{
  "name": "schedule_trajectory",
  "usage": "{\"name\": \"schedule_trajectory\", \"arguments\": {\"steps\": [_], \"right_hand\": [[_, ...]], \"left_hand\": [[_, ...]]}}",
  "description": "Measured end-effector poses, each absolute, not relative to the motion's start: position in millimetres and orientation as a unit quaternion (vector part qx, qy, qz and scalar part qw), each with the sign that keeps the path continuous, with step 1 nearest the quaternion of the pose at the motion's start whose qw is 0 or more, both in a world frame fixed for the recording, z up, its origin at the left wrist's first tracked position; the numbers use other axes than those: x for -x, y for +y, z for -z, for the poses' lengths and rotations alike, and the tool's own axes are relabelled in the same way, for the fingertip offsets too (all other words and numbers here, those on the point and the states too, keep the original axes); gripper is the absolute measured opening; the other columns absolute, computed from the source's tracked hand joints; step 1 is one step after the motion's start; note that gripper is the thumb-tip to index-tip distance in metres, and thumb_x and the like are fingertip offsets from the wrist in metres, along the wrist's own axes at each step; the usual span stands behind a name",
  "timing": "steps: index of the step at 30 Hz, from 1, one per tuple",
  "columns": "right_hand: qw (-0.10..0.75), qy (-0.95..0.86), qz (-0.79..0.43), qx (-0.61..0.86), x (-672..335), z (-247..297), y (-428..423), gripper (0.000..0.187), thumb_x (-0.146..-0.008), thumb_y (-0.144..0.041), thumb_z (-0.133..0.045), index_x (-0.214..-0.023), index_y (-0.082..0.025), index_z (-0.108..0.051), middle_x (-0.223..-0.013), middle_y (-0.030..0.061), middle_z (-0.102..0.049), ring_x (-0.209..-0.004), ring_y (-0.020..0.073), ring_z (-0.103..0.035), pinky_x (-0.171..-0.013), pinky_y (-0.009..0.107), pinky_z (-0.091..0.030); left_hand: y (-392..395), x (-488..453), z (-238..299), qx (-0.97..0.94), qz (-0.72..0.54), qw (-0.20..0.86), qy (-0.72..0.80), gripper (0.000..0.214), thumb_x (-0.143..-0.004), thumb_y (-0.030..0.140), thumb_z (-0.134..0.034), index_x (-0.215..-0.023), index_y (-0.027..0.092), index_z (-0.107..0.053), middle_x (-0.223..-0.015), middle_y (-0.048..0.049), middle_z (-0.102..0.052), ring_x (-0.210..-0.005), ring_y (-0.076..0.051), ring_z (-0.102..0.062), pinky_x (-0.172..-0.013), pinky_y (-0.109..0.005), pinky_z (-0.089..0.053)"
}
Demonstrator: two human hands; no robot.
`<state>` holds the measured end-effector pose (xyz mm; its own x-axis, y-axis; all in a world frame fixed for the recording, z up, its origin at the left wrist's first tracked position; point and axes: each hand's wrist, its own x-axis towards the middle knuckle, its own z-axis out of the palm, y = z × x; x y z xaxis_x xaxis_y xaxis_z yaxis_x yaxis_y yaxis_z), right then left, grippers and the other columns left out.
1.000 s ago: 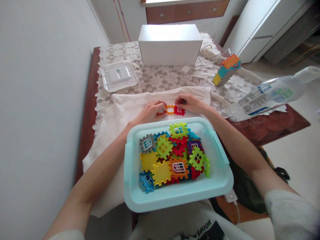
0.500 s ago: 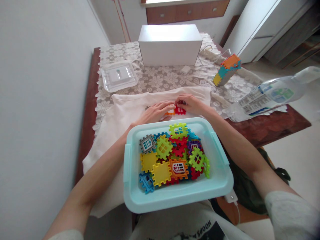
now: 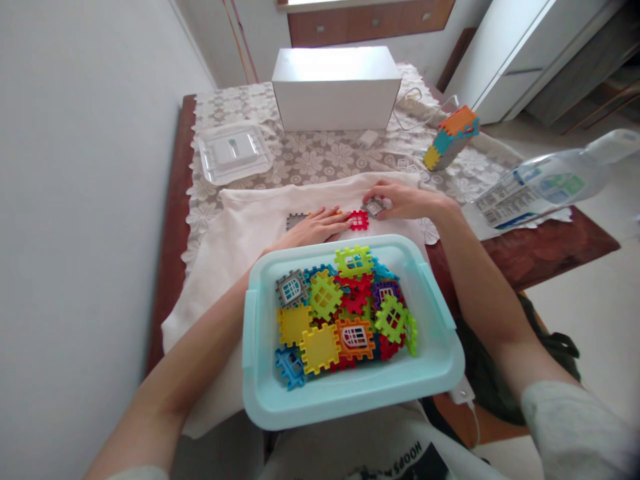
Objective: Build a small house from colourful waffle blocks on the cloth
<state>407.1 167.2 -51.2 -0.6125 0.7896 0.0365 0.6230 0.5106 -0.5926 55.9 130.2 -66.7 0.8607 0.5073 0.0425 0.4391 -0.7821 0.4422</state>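
My left hand (image 3: 323,227) lies flat, fingers stretched out, over a row of plastic building tiles on the white cloth (image 3: 240,220). A grey tile (image 3: 296,221) shows at the left of the row, a red window tile (image 3: 359,221) at its right, and a bit of orange between my fingers. Just right of the red tile, my right hand (image 3: 393,199) pinches a grey window tile (image 3: 373,207), tilted. Nearer to me stands a light-blue tub (image 3: 435,373) holding tiles in several colours, such as a yellow tile (image 3: 320,348). How the covered tiles join is hidden.
A white box (image 3: 337,103) stands at the back of the table. A clear plastic lid (image 3: 234,153) lies at the left. To the right are a built block of tiles (image 3: 451,138) and a clear bottle (image 3: 540,187).
My right hand has moved right, off the red tile, and a grey window tile now shows in its fingers. My left hand has stayed over the row.
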Motion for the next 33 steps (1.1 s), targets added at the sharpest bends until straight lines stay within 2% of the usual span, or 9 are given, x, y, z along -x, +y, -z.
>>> {"name": "schedule_trajectory", "arguments": {"steps": [3,5,7,9,11,15,20,25,33], "right_hand": [[0.179,-0.850,-0.268,0.417,-401.8,49.1,168.7,0.031,-0.096,-0.045,-0.077,-0.121,-0.029,-0.085,-0.122,0.0097,-0.080,-0.103,0.0307,-0.073,-0.098,0.048,-0.062],[0.228,-0.832,-0.243,0.444,-398.3,47.6,170.0,0.029,-0.106,-0.045,-0.062,-0.114,-0.025,-0.082,-0.109,0.0098,-0.082,-0.094,0.0291,-0.072,-0.091,0.046,-0.060],[0.275,-0.810,-0.215,0.471,-393.8,49.3,171.1,0.031,-0.110,-0.041,-0.054,-0.111,-0.024,-0.079,-0.098,0.0083,-0.080,-0.088,0.0275,-0.069,-0.086,0.043,-0.057],[0.280,-0.806,-0.213,0.476,-387.5,55.5,171.4,0.028,-0.110,-0.039,-0.054,-0.112,-0.024,-0.078,-0.093,0.0062,-0.078,-0.086,0.0260,-0.068,-0.084,0.039,-0.055],[0.254,-0.818,-0.222,0.466,-380.1,64.8,171.2,0.026,-0.108,-0.036,-0.055,-0.114,-0.024,-0.077,-0.096,0.0057,-0.079,-0.089,0.0261,-0.070,-0.086,0.039,-0.055],[0.234,-0.832,-0.206,0.459,-367.1,80.5,170.7,0.025,-0.103,-0.029,-0.052,-0.110,-0.024,-0.075,-0.111,0.0092,-0.083,-0.106,0.0304,-0.073,-0.100,0.044,-0.056],[0.209,-0.830,-0.180,0.485,-353.6,82.6,166.1,0.022,-0.108,-0.030,-0.048,-0.112,-0.025,-0.069,-0.113,0.0123,-0.082,-0.106,0.0330,-0.074,-0.101,0.047,-0.058],[0.176,-0.841,-0.084,0.505,-339.8,80.0,155.1,0.024,-0.113,-0.026,-0.043,-0.114,-0.023,-0.066,-0.125,0.0180,-0.080,-0.125,0.0367,-0.071,-0.115,0.049,-0.053],[0.147,-0.811,-0.086,0.560,-334.3,77.2,145.1,0.026,-0.116,-0.023,-0.040,-0.123,-0.022,-0.064,-0.129,0.0178,-0.078,-0.123,0.0359,-0.073,-0.110,0.049,-0.056]], "left_hand": [[135.2,-53.1,74.2,-0.937,-0.112,0.194,0.267,0.050,-0.123,0.032,-0.045,-0.168,0.027,-0.064,-0.185,-0.0093,-0.049,-0.179,-0.033,-0.036,-0.147,-0.063,-0.029],[138.9,-51.1,77.4,-0.934,-0.132,0.187,0.274,0.049,-0.122,0.029,-0.045,-0.167,0.025,-0.065,-0.183,-0.0111,-0.052,-0.178,-0.033,-0.038,-0.146,-0.065,-0.031],[141.4,-50.3,78.7,-0.930,-0.143,0.184,0.284,0.048,-0.121,0.026,-0.047,-0.164,0.023,-0.068,-0.182,-0.0125,-0.055,-0.177,-0.033,-0.041,-0.145,-0.066,-0.033],[141.9,-50.7,78.7,-0.929,-0.144,0.180,0.290,0.048,-0.120,0.025,-0.049,-0.163,0.021,-0.068,-0.181,-0.0137,-0.055,-0.177,-0.034,-0.041,-0.145,-0.066,-0.033],[141.0,-51.4,77.8,-0.930,-0.143,0.176,0.289,0.048,-0.120,0.026,-0.049,-0.164,0.020,-0.067,-0.182,-0.0137,-0.054,-0.177,-0.034,-0.041,-0.145,-0.066,-0.033],[139.4,-51.6,76.5,-0.931,-0.147,0.177,0.285,0.048,-0.121,0.029,-0.049,-0.164,0.023,-0.068,-0.181,-0.0122,-0.056,-0.176,-0.034,-0.042,-0.144,-0.067,-0.033],[141.3,-50.7,78.6,-0.931,-0.141,0.181,0.283,0.049,-0.121,0.030,-0.048,-0.166,0.023,-0.065,-0.182,-0.0122,-0.054,-0.178,-0.033,-0.040,-0.145,-0.067,-0.031],[143.3,-51.0,81.8,-0.934,-0.127,0.170,0.289,0.050,-0.121,0.030,-0.046,-0.168,0.022,-0.064,-0.183,-0.0112,-0.052,-0.179,-0.032,-0.038,-0.147,-0.064,-0.029],[141.2,-51.3,80.2,-0.935,-0.120,0.159,0.294,0.049,-0.121,0.030,-0.048,-0.166,0.021,-0.066,-0.183,-0.0114,-0.053,-0.178,-0.034,-0.039,-0.146,-0.064,-0.031]]}}
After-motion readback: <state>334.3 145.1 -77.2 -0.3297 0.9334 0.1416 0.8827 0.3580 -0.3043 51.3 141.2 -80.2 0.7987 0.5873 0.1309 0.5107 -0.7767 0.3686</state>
